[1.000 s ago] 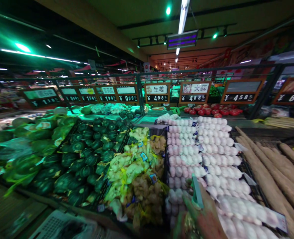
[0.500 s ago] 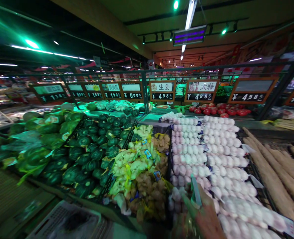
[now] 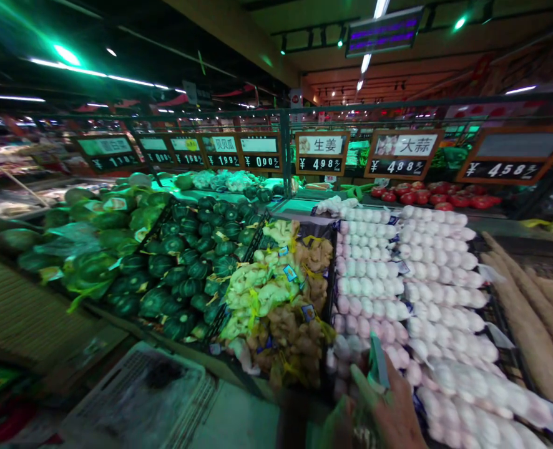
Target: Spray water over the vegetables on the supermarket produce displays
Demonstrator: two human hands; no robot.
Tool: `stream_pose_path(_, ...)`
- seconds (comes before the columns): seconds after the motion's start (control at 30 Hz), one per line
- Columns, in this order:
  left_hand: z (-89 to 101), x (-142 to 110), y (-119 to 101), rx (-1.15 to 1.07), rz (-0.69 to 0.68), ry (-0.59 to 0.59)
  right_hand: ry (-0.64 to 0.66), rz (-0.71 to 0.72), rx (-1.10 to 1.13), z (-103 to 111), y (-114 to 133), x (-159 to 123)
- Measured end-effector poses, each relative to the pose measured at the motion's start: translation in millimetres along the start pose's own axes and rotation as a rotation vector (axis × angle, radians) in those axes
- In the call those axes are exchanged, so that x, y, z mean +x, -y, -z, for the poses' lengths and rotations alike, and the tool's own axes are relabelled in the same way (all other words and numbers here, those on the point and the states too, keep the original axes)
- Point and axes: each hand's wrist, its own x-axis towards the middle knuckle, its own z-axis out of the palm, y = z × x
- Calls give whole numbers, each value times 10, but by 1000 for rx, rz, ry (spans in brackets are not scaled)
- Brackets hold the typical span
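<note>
My right hand (image 3: 396, 408) is low in the view, at the near edge of the produce stand. Its fingers are closed round a thin flat greenish object (image 3: 378, 363) held upright and edge-on; I cannot name it. The hand hovers over netted rows of white garlic (image 3: 398, 287), touching or just above the nearest nets. Bagged ginger (image 3: 286, 299) lies just left of the hand. My left hand is out of view.
Dark green squashes (image 3: 192, 262) and wrapped melons (image 3: 93, 249) fill the left bins. Long brown yams (image 3: 529, 312) lie at the right, red tomatoes (image 3: 426, 194) behind. Price signs (image 3: 321, 153) hang on a rail. A white plastic basket (image 3: 140, 399) sits below left.
The view has drifted, so the display sits further right and higher in the frame. My right hand keeps its hold on the flat object and stays over the near garlic.
</note>
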Motion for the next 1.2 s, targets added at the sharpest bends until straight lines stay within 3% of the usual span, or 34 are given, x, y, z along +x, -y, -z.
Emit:
stream_pose_path(0.13,78,-134,63,-13,43,-27,-15,-24,-15,-114,16,-117)
stream_pose_path(0.3,274,-351,151,-18,76,-79,49,17,-13,-417,152,-193)
stream_pose_path(0.53,545,-534,158,-27,20,-147,143,101,-50,-760,381,-125)
stream_pose_path(0.97,902,-322,145,21,-180,-317,183,341,10,-1034,946,312)
stream_pose_path(1.1,1066,-208,27,163,-133,-444,97,372,6,-1104,1174,534)
stream_pose_path(1.2,1192,-177,-126,184,-121,-473,66,369,9,-1152,1380,707)
